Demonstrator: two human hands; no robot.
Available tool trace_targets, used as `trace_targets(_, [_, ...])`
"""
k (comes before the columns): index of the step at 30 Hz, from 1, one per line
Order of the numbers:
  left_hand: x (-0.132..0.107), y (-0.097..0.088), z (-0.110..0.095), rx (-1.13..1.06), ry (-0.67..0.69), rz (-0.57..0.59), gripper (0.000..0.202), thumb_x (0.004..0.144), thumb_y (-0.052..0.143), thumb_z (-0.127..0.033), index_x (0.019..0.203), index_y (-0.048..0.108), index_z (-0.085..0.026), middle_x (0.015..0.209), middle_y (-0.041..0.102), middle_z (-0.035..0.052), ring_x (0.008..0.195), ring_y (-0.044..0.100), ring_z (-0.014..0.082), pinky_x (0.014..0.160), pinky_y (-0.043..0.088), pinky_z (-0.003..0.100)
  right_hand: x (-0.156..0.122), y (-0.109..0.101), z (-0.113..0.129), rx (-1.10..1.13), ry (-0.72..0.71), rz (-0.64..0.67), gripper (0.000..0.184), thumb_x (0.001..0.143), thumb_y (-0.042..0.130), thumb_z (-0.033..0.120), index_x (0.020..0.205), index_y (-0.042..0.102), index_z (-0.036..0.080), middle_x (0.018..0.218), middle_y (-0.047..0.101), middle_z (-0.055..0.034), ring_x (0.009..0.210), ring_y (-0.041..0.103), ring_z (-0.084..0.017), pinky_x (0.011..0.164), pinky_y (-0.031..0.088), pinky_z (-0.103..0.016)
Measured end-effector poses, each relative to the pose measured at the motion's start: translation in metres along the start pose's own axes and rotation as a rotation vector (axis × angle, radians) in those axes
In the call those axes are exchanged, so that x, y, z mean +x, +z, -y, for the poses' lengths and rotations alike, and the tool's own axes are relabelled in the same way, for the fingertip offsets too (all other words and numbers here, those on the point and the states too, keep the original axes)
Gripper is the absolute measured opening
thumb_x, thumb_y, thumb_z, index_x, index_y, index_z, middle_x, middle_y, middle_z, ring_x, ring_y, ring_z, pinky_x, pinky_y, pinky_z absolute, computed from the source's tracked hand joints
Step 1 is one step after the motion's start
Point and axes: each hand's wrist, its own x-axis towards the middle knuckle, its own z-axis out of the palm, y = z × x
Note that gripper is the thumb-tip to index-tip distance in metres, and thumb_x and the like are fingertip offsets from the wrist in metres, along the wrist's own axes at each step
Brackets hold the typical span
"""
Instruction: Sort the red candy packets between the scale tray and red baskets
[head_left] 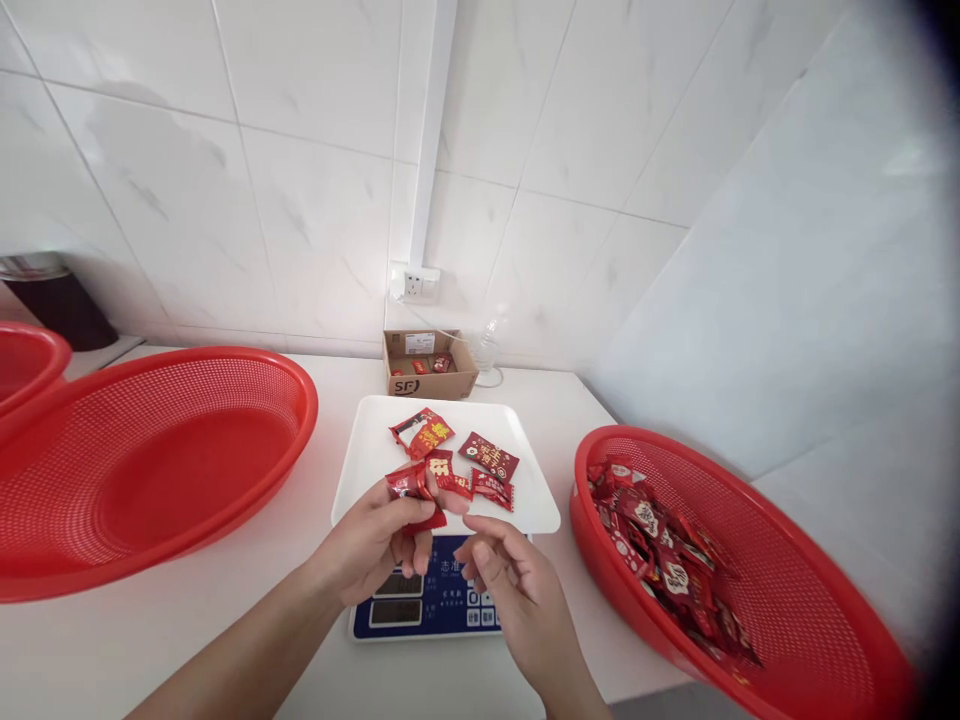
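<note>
My left hand (379, 545) pinches a red wrapped candy (411, 488) just above the near edge of the white scale tray (360, 450). Several red candy packets (491, 458) lie on that tray. My right hand (510, 585) hovers beside the left one over the blue scale panel (450, 600), fingers loosely curled with nothing visible in them. A red mesh basket (787, 600) at the right holds several more red candies (660, 550).
A large red mesh basket (150, 460) stands at the left, with another red rim (26, 360) behind it. A small cardboard box (427, 365) sits by the wall under a socket (414, 285). A clear bottle (487, 345) stands next to the box.
</note>
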Motion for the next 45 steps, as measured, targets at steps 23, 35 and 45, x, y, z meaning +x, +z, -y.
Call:
trace_targets(23, [0.007, 0.017, 0.02, 0.457, 0.246, -0.187, 0.042, 0.077, 0.061, -0.047, 0.055, 0.038, -0.02, 0.051, 0.023, -0.0089, 0.049, 0.018, 0.0079, 0.046, 0.017, 0.024, -0.002, 0.0, 0.001, -0.022, -0.01, 0.054, 0.038, 0.085, 0.052, 0.051, 0.102, 0.063, 0.019, 0.076, 0.067, -0.0049, 0.07, 0.062, -0.016, 0.065, 0.051, -0.028])
trace_targets(35, [0.013, 0.017, 0.019, 0.378, 0.187, -0.208, 0.037, 0.079, 0.062, -0.043, 0.058, 0.042, -0.02, 0.051, 0.032, -0.0087, 0.047, 0.026, 0.0078, 0.046, 0.024, 0.022, -0.003, 0.0, -0.003, 0.005, -0.004, 0.033, 0.038, 0.084, 0.053, 0.052, 0.101, 0.063, 0.019, 0.077, 0.068, -0.0063, 0.069, 0.063, -0.017, 0.064, 0.052, -0.03])
trace_targets(45, [0.007, 0.016, 0.01, 0.47, 0.187, -0.06, 0.025, 0.08, 0.06, -0.043, 0.073, 0.057, -0.018, 0.068, 0.056, -0.0018, 0.068, 0.05, 0.0153, 0.064, 0.04, 0.026, 0.001, -0.001, 0.001, 0.004, -0.024, 0.035, 0.035, 0.084, 0.055, 0.048, 0.1, 0.064, 0.019, 0.075, 0.068, -0.0051, 0.069, 0.062, -0.016, 0.061, 0.051, -0.028])
